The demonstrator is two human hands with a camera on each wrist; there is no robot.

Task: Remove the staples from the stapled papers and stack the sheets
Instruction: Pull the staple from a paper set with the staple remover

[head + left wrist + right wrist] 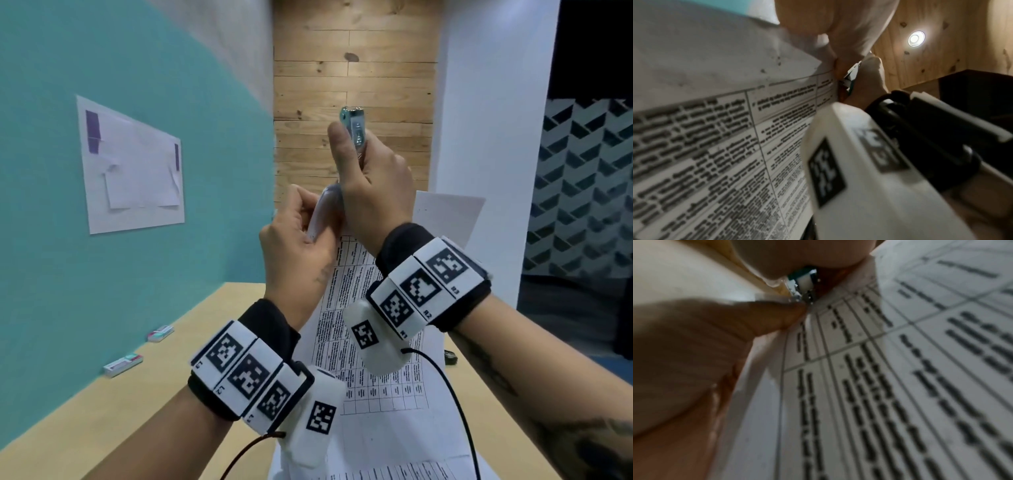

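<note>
left hand [298, 236] pinching top corner of stapled papers [370, 342] held up above table [137, 394], right hand [373, 185] fingers curled round staple remover [356, 132] at that corner

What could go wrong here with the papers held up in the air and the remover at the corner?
The left hand pinches only the corner of the stapled papers, so a hard pull by the staple remover in the right hand might tear it. A freed staple could drop unseen onto the table.
</note>
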